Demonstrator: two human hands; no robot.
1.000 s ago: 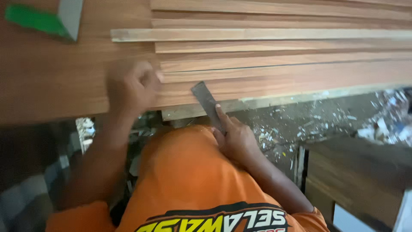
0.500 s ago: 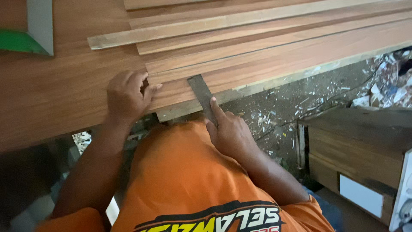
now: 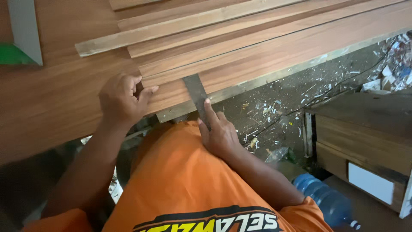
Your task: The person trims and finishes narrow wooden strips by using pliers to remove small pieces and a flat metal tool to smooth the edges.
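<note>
At the near edge of the counter (image 3: 51,107): right hand (image 3: 221,135) closed around a flat grey metal blade (image 3: 195,92), forefinger stretched along it, blade laid across the lowest wooden strip (image 3: 274,64) of the stack. Left hand (image 3: 120,101) curled shut, fingertips pressed against the end of that same strip. Compared with a second ago, both hands closer together, left now at the strip's end rather than out on bare counter, blade higher over the wood. Likely a bracing of the strip for scraping or trimming. Beyond the near edge, shavings scattered on the floor (image 3: 279,111); blue water bottle (image 3: 322,199) lower right; green-handled square (image 3: 21,43) at the far left corner.
</note>
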